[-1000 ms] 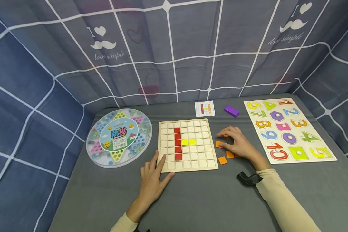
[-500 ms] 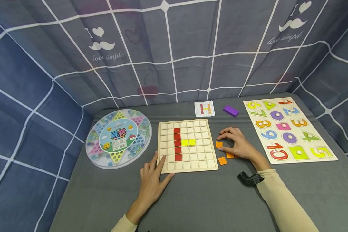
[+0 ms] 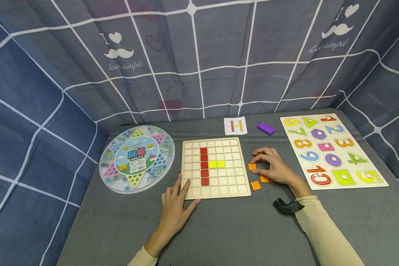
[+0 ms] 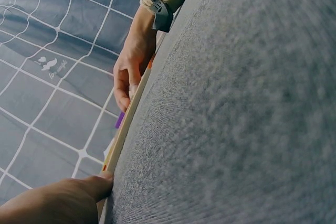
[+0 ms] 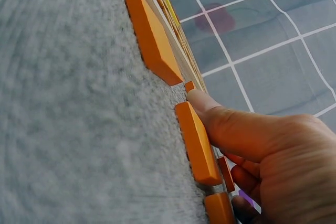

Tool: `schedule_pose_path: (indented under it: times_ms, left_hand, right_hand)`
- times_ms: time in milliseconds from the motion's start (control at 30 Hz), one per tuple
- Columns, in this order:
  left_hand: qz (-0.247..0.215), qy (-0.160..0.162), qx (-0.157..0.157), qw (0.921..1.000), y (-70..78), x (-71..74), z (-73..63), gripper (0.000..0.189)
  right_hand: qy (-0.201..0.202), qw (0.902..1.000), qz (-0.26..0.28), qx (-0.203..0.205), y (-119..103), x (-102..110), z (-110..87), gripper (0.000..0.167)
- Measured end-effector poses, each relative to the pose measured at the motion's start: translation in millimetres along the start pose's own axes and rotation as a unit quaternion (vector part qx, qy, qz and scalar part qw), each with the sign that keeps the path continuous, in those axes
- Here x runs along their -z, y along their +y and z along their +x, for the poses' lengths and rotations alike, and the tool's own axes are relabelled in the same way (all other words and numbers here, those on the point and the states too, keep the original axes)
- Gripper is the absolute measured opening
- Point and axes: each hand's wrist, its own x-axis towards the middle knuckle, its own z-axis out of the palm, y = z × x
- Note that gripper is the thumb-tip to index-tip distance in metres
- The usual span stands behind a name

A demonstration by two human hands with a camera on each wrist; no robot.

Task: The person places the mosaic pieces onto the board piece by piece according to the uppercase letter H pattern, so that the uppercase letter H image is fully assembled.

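Note:
A wooden grid board lies flat, with a column of red square tiles and two yellow tiles set in its cells. My left hand rests at the board's near left corner, its fingers spread and mostly straight over the edge. Just right of the board, my right hand has thumb and index finger at opposite edges of an orange square tile, seemingly pinching it on the table. Other orange tiles lie close by, one nearer me and one partly under the hand.
Behind the board lies a pattern card with a purple block beside it. A round Chinese checkers box stands on the left. On the right is a number-and-shape puzzle board. Grid-patterned cloth walls the table.
My right hand's index finger has come down towards the orange tile, and an orange tile behind that finger is now hidden. The left hand and the board have stayed in place.

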Motion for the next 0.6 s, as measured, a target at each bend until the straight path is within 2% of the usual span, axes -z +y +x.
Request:
schedule_pose_path:
  times_ms: [233, 600]
  left_hand:
    - [0.001, 0.001, 0.000, 1.0000, -0.2, -0.4, -0.3, 0.074]
    - [0.001, 0.005, -0.004, 1.0000, -0.7, -0.4, 0.5, 0.073]
  right_hand:
    - [-0.002, 0.9999, 0.007, -0.010, 1.2, -0.2, -0.4, 0.025]
    - [0.007, 1.0000, 0.003, -0.004, 0.1, -0.4, 0.6, 0.025]
